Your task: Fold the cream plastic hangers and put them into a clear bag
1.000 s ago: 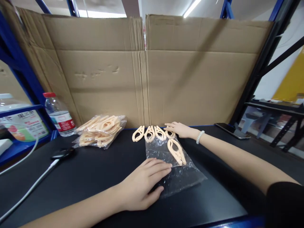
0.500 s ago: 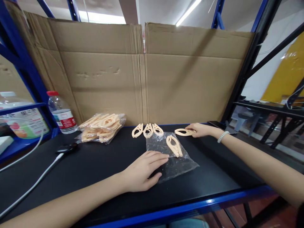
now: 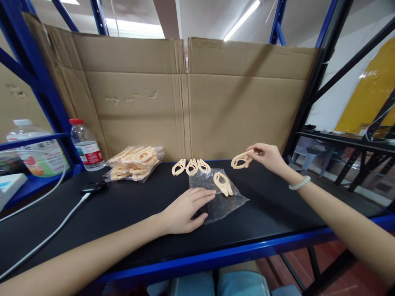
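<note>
In the head view, the cream looped piece (image 3: 241,156) is in the fingers of the right hand (image 3: 269,157), near the back edge of the black table (image 3: 138,201), right of its middle. The hand pinches it at its right end between thumb and fingertips, the loop pointing left; it appears raised off the surface. A second looped piece (image 3: 227,189) lies on the clear plastic bag (image 3: 226,207), just right of the left fingertips and apart from them. Three more pieces (image 3: 192,162) stand in a row by the back edge, at the bag's far end.

The left hand is open and palm down, fingers stretched over the bag's left side, thumb spread toward the front edge. Its forearm crosses from the front left corner. The right forearm slants in over the right part of the table, a beaded bracelet (image 3: 299,183) at the wrist.

Black tabletop stretches between the bag and the right forearm, and from the bag to the blue front edge. Toward the back left corner sit a filled bag of pieces (image 3: 137,162) and a red-capped bottle (image 3: 88,150).
</note>
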Demonstrator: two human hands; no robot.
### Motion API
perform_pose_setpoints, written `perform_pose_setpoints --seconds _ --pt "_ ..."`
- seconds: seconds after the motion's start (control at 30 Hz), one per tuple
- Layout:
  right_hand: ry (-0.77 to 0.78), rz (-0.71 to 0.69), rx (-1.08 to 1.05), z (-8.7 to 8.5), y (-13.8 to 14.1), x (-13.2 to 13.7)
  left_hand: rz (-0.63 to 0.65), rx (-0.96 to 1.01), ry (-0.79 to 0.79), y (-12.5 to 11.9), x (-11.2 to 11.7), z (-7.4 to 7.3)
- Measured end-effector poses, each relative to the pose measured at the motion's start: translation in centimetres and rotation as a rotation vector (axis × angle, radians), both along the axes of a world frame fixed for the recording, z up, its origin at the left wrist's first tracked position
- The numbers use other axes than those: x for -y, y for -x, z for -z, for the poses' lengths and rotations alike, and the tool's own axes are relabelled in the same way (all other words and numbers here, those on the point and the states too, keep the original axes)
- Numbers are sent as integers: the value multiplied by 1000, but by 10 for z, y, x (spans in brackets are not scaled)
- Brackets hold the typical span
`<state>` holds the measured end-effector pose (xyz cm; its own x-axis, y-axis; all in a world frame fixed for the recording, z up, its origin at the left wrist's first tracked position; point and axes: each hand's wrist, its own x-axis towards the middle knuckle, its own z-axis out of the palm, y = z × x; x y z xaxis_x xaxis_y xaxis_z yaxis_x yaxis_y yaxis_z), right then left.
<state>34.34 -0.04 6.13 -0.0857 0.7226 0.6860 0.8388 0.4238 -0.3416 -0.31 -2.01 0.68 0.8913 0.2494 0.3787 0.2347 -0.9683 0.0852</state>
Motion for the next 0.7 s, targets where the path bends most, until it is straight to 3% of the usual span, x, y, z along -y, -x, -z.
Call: perform_pose_setpoints --seconds 0.13,0.23,0.3,0.4,0.5,0.6,0.7 --pt "-233 -139 -80 -17 43 70 2 34 8 1 0 1" --pt "-339 -284 166 -15 77 119 -4 77 32 2 0 2" --pt "-344 -367 279 -5 97 136 -8 98 41 2 -1 3" --pt "-415 -320 549 18 121 131 -6 113 48 3 -2 5" --pt "-491 -267 744 40 137 102 6 123 43 3 -4 7" --pt "-404 -225 861 55 149 72 13 123 37 3 -6 9" --pt "-310 -200 875 61 153 61 0 107 46 3 -7 10"
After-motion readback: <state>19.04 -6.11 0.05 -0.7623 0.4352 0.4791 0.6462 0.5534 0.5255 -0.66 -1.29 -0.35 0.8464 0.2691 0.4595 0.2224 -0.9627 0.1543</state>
